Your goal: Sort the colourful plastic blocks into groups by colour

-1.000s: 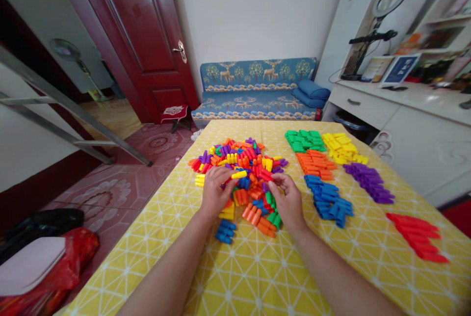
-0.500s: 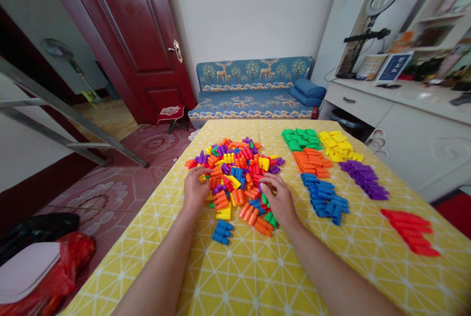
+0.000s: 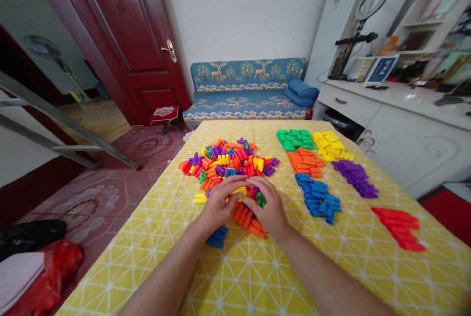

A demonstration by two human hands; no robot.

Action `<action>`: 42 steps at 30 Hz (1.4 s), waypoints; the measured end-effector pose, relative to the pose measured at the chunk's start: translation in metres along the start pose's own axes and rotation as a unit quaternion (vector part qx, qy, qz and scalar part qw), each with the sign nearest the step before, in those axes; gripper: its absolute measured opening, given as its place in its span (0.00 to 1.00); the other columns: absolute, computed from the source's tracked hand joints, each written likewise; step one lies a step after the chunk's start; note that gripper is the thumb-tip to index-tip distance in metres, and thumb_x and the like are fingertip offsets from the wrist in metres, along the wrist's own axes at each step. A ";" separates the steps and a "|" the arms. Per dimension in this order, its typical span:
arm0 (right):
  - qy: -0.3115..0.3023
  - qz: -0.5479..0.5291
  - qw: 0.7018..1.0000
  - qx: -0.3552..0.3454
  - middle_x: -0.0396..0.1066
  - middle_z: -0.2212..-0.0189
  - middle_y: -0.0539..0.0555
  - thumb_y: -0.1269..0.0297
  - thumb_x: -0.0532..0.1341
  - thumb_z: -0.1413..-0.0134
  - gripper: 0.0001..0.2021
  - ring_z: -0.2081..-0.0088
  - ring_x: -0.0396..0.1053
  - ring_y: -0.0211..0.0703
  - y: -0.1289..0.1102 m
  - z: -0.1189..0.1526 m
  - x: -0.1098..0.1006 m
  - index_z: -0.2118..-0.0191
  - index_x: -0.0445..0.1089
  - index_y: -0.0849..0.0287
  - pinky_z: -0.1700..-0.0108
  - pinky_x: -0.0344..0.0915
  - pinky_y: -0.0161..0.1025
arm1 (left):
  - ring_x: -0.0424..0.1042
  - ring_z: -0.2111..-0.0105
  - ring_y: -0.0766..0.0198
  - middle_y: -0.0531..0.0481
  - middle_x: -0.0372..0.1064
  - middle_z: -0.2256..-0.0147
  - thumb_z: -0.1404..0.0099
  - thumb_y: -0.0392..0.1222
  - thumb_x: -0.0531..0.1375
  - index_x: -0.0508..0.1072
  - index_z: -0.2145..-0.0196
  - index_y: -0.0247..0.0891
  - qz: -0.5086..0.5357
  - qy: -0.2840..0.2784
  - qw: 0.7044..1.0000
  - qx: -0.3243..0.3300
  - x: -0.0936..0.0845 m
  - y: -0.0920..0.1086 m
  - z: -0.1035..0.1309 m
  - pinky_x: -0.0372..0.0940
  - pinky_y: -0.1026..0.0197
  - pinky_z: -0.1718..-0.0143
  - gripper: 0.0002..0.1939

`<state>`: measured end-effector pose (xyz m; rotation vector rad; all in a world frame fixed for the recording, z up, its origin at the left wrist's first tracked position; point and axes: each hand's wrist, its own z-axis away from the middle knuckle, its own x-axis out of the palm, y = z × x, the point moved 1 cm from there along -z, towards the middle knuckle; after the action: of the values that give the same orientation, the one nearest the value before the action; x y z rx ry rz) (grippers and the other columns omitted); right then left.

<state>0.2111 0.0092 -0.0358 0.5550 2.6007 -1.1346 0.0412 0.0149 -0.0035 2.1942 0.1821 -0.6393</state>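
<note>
Both hands meet over the near side of a mixed pile of plastic bullet-shaped building blocks (image 3: 224,159). My left hand (image 3: 220,203) has curved fingers, with the thumb apart from them and a yellow block (image 3: 241,191) behind the gap. My right hand (image 3: 271,208) arches the same way, its fingertips close to the left ones. Red and purple blocks and a green block (image 3: 260,199) show between its thumb and fingers; no firm grip is visible. Orange blocks (image 3: 250,220) lie below the hands, and a blue block (image 3: 218,236) is partly hidden by my left wrist.
Sorted groups lie on the right of the yellow tablecloth (image 3: 253,281): green (image 3: 295,140), yellow (image 3: 331,145), orange (image 3: 305,163), blue (image 3: 318,198), purple (image 3: 355,178) and red (image 3: 398,228). A blue patterned sofa (image 3: 246,97) stands beyond the table.
My left hand has moved right and nearer from the pile's left side, and now meets my right hand. My right hand has shifted slightly left. The view has turned a little right.
</note>
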 end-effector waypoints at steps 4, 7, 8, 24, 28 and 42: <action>-0.007 -0.030 1.000 0.003 0.68 0.51 0.56 0.64 0.64 0.45 0.17 0.49 0.67 0.47 0.001 0.000 0.002 0.49 0.69 0.52 0.46 0.65 0.48 | 0.67 0.45 0.55 0.43 0.67 0.45 0.33 0.35 0.56 0.73 0.49 0.43 0.009 0.003 1.000 0.000 0.002 0.002 0.001 0.64 0.49 0.44 0.16; -0.017 -0.041 0.999 -0.007 0.67 0.51 0.57 0.67 0.64 0.47 0.16 0.51 0.67 0.46 0.000 0.000 0.003 0.51 0.70 0.53 0.49 0.67 0.45 | 0.67 0.45 0.54 0.42 0.65 0.43 0.34 0.35 0.58 0.71 0.46 0.44 0.018 0.009 1.000 -0.006 0.001 0.002 0.001 0.66 0.51 0.46 0.19; -0.022 -0.041 0.999 -0.011 0.66 0.50 0.57 0.68 0.65 0.47 0.16 0.51 0.67 0.45 0.000 0.001 0.004 0.51 0.70 0.53 0.50 0.67 0.44 | 0.66 0.45 0.54 0.42 0.64 0.43 0.35 0.34 0.58 0.70 0.46 0.44 0.018 0.009 1.000 -0.008 0.001 0.002 0.001 0.67 0.51 0.47 0.20; -0.029 0.107 0.992 -0.061 0.69 0.53 0.57 0.71 0.62 0.48 0.20 0.51 0.66 0.49 -0.010 0.004 0.004 0.48 0.69 0.55 0.48 0.64 0.49 | 0.66 0.44 0.49 0.40 0.57 0.40 0.40 0.39 0.64 0.72 0.47 0.43 0.106 0.025 0.991 -0.082 0.002 -0.001 0.002 0.76 0.61 0.65 0.22; -0.006 0.097 0.994 -0.045 0.69 0.53 0.57 0.65 0.65 0.48 0.18 0.51 0.66 0.50 -0.008 0.004 0.005 0.50 0.69 0.56 0.48 0.64 0.49 | 0.66 0.45 0.49 0.40 0.59 0.40 0.41 0.41 0.65 0.74 0.49 0.42 0.121 0.029 0.988 -0.086 0.002 -0.002 0.002 0.75 0.60 0.63 0.21; 0.024 0.030 0.999 0.011 0.70 0.54 0.57 0.65 0.65 0.48 0.20 0.51 0.67 0.48 -0.002 0.003 -0.001 0.48 0.68 0.54 0.47 0.65 0.48 | 0.76 0.66 0.61 0.43 0.77 0.64 0.41 0.42 0.65 0.77 0.56 0.35 0.198 0.050 0.966 -0.155 0.008 -0.018 0.005 0.72 0.61 0.62 0.15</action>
<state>0.2114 0.0053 -0.0356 0.6698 2.5958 -1.1470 0.0397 0.0223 -0.0227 1.8836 -0.0997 -0.2542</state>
